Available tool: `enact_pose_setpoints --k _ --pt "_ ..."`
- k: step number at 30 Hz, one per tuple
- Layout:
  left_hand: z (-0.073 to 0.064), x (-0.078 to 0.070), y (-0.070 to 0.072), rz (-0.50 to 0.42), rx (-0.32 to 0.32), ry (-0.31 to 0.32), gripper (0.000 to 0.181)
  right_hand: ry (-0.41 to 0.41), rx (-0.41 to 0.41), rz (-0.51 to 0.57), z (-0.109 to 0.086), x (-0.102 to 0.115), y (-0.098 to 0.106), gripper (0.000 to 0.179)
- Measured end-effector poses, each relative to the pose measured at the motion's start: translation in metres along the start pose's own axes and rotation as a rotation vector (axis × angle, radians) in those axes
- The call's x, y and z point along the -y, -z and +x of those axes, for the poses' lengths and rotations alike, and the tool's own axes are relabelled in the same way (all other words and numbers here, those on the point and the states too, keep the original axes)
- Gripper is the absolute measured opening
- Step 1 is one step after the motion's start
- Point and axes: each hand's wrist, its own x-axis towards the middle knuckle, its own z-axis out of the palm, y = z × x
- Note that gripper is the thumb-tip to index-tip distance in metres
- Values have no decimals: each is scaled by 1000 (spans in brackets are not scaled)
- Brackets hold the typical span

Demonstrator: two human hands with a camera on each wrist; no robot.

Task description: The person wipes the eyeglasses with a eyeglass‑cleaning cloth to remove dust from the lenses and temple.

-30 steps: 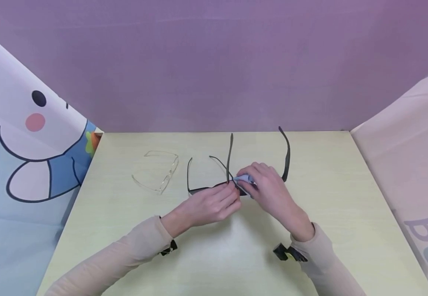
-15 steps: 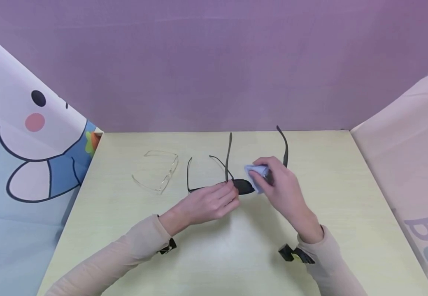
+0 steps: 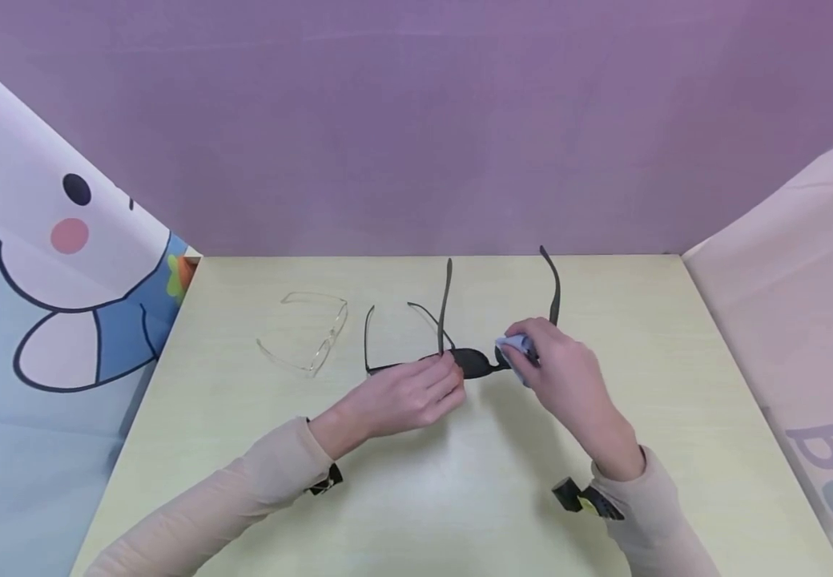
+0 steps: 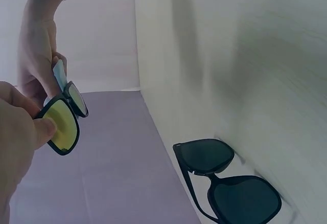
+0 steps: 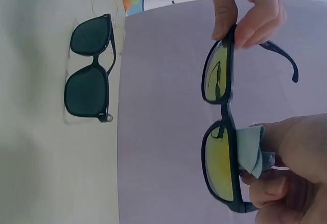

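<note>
My left hand (image 3: 402,397) pinches one end of a pair of black-framed glasses (image 3: 471,363), held up above the table with both temples pointing away. Their lenses look dark in the head view and yellow in the wrist views (image 5: 218,165). My right hand (image 3: 575,385) pinches a folded light-blue cloth (image 3: 516,346) against the lens at the right end. In the right wrist view the cloth (image 5: 250,152) lies on the temple side of that lens, bunched between thumb and fingers. Part of the right lens is hidden by the hand and cloth in the head view.
Dark sunglasses (image 5: 88,92) lie on the table behind my left hand, temples unfolded. Left of them rests a pair of thin wire-framed glasses (image 3: 325,349). A purple backdrop (image 3: 416,144) stands along the table's far edge, with printed cloth sides left and right.
My right hand with the cloth has moved rightward from the left lens, across the bridge, to the right lens. The left hand has stayed nearly still, gripping the glasses.
</note>
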Motion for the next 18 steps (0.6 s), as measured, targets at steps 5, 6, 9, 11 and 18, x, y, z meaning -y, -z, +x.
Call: enact_pose_setpoints --k 5,6,9,11,18 --pt "1 0 0 10 -6 -4 25 23 -2 -107 2 1 -2 15" --pt "1 0 0 8 -6 -2 25 29 -10 -148 1 0 -2 15" --pt "1 0 0 0 -6 -2 25 35 -22 -231 0 -2 -4 17" --pt "1 -1 0 -3 -8 -2 26 32 -11 -217 0 -2 -4 18" --pt "1 -1 1 -5 -13 5 25 19 56 -65 0 1 -3 17"
